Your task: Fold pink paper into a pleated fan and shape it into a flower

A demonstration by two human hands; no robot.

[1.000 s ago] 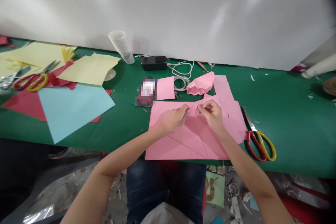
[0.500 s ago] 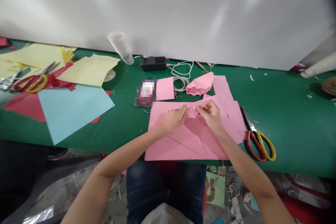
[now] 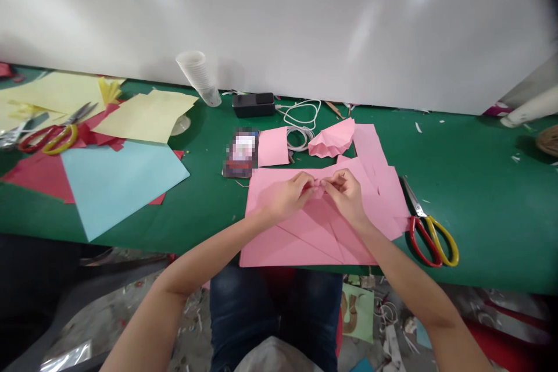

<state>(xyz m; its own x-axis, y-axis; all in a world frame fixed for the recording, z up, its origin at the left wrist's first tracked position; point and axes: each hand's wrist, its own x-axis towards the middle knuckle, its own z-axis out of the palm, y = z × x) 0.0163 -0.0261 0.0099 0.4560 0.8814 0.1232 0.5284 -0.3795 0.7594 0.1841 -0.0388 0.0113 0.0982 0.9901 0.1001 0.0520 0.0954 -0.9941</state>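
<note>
The left hand [image 3: 296,193] and right hand [image 3: 347,193] nearly meet, thumbs and fingers closed in a pinch on opposite ends of a small pink paper piece [image 3: 319,190] just above a pile of pink sheets [image 3: 300,238]. The fingers cover most of it; it seems creased or gathered, though the view is too poor to be sure. Beyond the pile lie a pleated pink fan [image 3: 333,139], a pink square [image 3: 273,147] beside a phone [image 3: 241,153], a coiled white cable [image 3: 306,140] and a black box [image 3: 253,105]. Red-and-yellow scissors [image 3: 429,222] lie at the pile's right edge. Farther left are stacked white cups [image 3: 200,78], a light-blue sheet [image 3: 124,180], yellow sheets [image 3: 146,116] and another pair of scissors [image 3: 70,126], all on the green table [image 3: 488,203].
</note>
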